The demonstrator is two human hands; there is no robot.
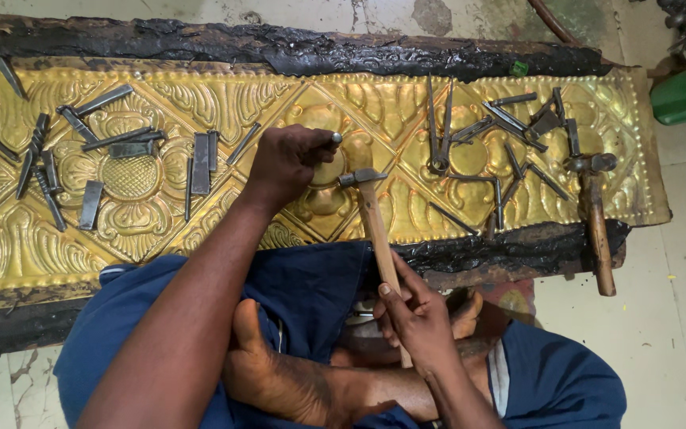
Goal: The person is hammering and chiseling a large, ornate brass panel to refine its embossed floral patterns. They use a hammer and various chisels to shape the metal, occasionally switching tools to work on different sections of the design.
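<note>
The left hand (pixel 283 163) is curled in a tight grip around a small steel punch (pixel 335 138); only the rounded top end shows past the knuckles, and the working tip is hidden under the fist, pressed toward the embossed brass panel (pixel 391 103). The right hand (pixel 414 314) has its grip wrapped shut on the lower part of a wooden hammer handle (pixel 379 230), thumb laid along the wood. The handle's long axis runs up and slightly left from the hand toward the panel, and the steel hammer head (pixel 361 176) lies crosswise at its top, just beside and a little below the punch's top; whether they touch I cannot tell.

The panel stretches left to right across a bed of black pitch (pixel 295 49), whose dark rim shows along the far edge and again at the near right edge. The bare stretch of brass around the punch is modest. To the left lies a scatter of loose chisels and punches (pixel 121 143); to the right a pair of dividers (pixel 438 127), more small tools (pixel 518 119) and a second hammer (pixel 597 214), its handle pointing back over the near edge. The person's bare foot (pixel 279 373) and blue clothing (pixel 311 286) fill the space nearest the body.
</note>
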